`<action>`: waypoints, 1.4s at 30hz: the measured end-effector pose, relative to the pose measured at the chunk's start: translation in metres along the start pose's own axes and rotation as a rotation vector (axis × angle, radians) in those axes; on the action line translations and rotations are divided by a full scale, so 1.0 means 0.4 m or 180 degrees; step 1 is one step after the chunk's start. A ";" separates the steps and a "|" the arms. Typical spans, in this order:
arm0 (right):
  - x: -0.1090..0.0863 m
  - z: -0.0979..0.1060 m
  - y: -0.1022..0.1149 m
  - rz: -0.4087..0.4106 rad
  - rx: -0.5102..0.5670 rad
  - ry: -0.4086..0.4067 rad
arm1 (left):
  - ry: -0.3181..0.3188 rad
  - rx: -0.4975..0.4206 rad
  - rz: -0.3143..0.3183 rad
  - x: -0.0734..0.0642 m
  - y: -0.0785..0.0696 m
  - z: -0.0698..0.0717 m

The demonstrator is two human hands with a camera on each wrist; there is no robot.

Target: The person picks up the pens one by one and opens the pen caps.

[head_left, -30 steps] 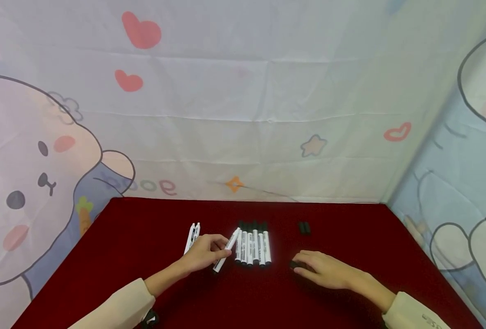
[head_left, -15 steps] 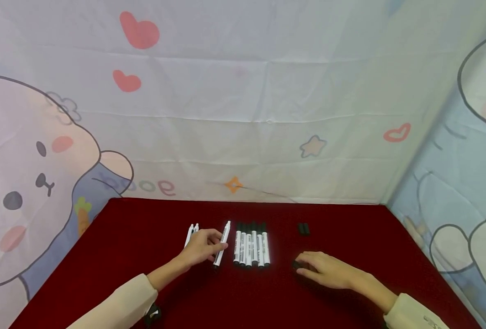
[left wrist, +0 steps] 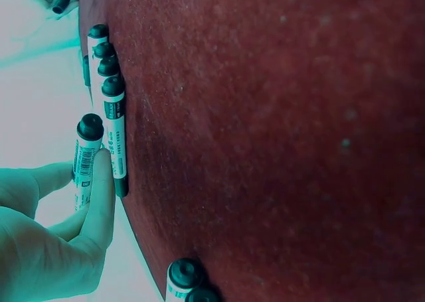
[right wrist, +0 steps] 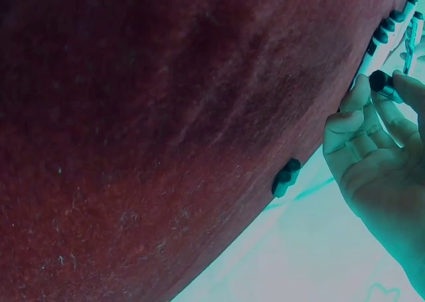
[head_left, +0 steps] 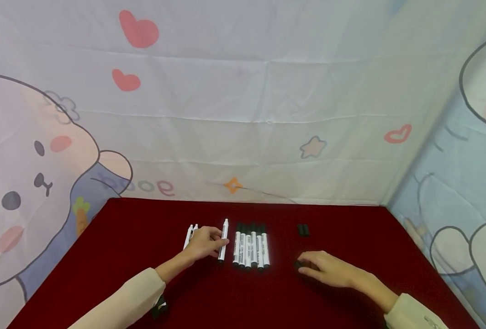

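Note:
My left hand [head_left: 203, 242] pinches a white marker [head_left: 224, 233] between thumb and fingers, held nearly upright in the head view. The marker's narrow white tip end points away, uncapped, and its black end faces me. In the left wrist view my fingers hold the marker [left wrist: 87, 157] beside the row. My right hand [head_left: 327, 269] holds a small black marker cap [head_left: 298, 264] near the table, to the right. The right wrist view shows that cap [right wrist: 381, 81] between thumb and fingertip. Several capped white markers [head_left: 248, 249] lie side by side between the hands.
Two white uncapped markers [head_left: 188, 236] lie left of my left hand, which partly covers them. Two black caps [head_left: 303, 230] lie together at the back right. A red cloth [head_left: 251, 297] covers the table; a printed curtain [head_left: 210, 91] hangs behind it.
My left hand has drawn the marker slightly left, away from the row, and turned it from slanted to nearly upright. My right hand has shifted slightly right with the cap.

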State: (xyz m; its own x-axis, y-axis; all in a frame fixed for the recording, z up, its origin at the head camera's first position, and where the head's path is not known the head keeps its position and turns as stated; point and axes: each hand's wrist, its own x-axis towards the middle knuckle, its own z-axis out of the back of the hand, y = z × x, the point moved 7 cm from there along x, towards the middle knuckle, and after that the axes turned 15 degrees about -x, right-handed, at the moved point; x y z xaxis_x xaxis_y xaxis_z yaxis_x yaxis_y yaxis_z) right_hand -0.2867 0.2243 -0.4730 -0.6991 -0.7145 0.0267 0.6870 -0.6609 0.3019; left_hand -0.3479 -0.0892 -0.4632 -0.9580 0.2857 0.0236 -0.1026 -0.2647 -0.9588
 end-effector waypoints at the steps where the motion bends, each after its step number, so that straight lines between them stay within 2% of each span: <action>1: 0.001 0.000 -0.004 -0.0002 0.0045 0.0008 | 0.0016 0.0001 -0.0015 0.003 0.001 -0.002; 17: 0.001 0.001 -0.035 -0.0081 0.0160 0.0045 | 0.0129 -0.0088 0.0130 0.024 0.024 -0.046; 27: 0.005 -0.003 -0.039 -0.0066 0.0162 0.0072 | 0.0128 -0.0091 0.0178 0.035 0.034 -0.055; 36: 0.006 -0.007 -0.044 -0.0085 0.0141 0.0093 | 0.0110 -0.0101 0.0201 0.028 0.033 -0.042; 42: 0.006 -0.012 -0.044 -0.0075 0.0164 0.0115 | -0.0017 -0.0002 0.0228 0.016 0.039 -0.003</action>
State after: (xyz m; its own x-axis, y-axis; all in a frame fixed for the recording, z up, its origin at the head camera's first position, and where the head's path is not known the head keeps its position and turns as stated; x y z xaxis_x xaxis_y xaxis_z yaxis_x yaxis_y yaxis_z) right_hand -0.2994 0.2332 -0.4828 -0.7067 -0.7074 -0.0150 0.6588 -0.6656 0.3507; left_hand -0.3553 -0.0904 -0.4783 -0.9643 0.2611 -0.0436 -0.0335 -0.2838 -0.9583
